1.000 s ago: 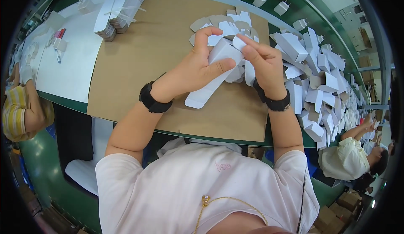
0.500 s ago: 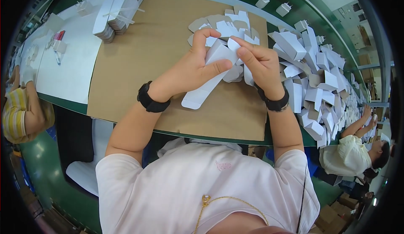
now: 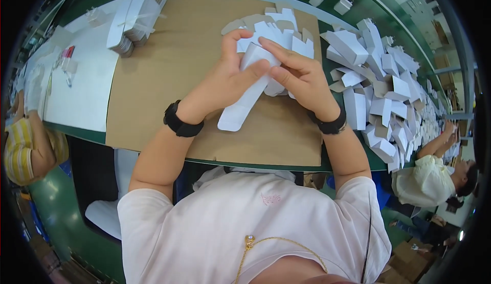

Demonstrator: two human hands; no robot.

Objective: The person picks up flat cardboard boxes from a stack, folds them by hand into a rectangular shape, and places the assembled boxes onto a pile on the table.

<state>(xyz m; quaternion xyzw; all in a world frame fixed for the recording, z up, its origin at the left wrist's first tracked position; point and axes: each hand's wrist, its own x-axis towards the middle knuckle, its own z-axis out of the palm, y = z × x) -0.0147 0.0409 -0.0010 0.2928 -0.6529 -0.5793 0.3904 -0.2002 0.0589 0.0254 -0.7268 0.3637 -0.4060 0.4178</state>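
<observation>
As left hand (image 3: pixel 228 81) pinches one white carton (image 3: pixel 245 100), right hand (image 3: pixel 311 84) apparently pinching its far end, two black wristbands (image 3: pixel 180 120)

Bare forearms (image 3: pixel 162 157) reach toward the far side, angling inward. The left grip (image 3: pixel 228 81) curls, thumb pointing right; the right grip (image 3: pixel 306 79) extends leftward, its thumb tip near the left one.

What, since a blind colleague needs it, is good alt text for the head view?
A person's left hand holds a white carton above a brown board, the right hand touching its far end; card pieces lie beyond, white boxes heaped at right.
</observation>
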